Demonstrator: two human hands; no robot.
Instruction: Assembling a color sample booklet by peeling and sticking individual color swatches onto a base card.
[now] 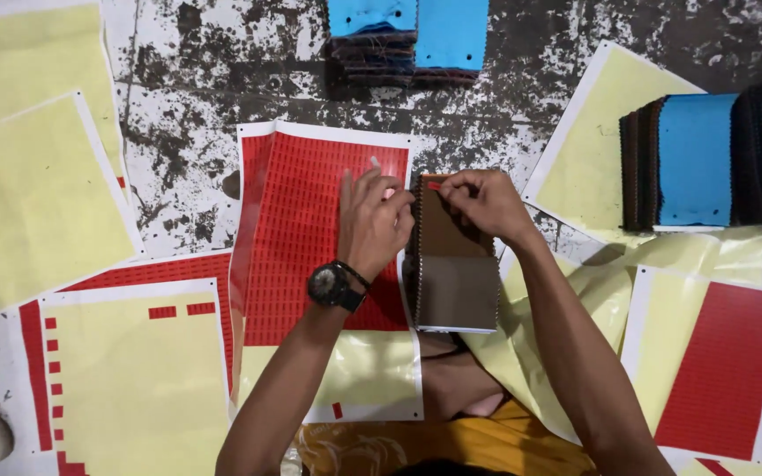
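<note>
Stickers are the small, fussy part of this scene. The right hand (485,204) pinches a small red sticker (434,185) between thumb and forefinger at the top edge of a brown swatch stack (453,256), which lies on the floor between the two forearms. The left hand (372,222), with a black watch (332,286) at the wrist, rests on the red sticker sheet (297,238) just beside the stack; its fingers are curled and close together, one fingertip touching the sheet, and it grips nothing that I can make out.

The sticker seems likely to go wrong first. Held only by the fingertips, it can fold onto itself or cling to the skin, and it then lands crooked or off the swatch edge. The stack has pinked, loose layers, so a sideways press from the right hand may shift the top swatch or fan the pile.

The left hand could also drag the red sheet, which overlaps a yellow backing sheet (359,379), and peel up neighbouring labels. Spent yellow sheets (37,203) lie all around on the mottled floor (187,79), slippery under an elbow. Further stacks with blue swatches (697,159) stand well apart.
</note>
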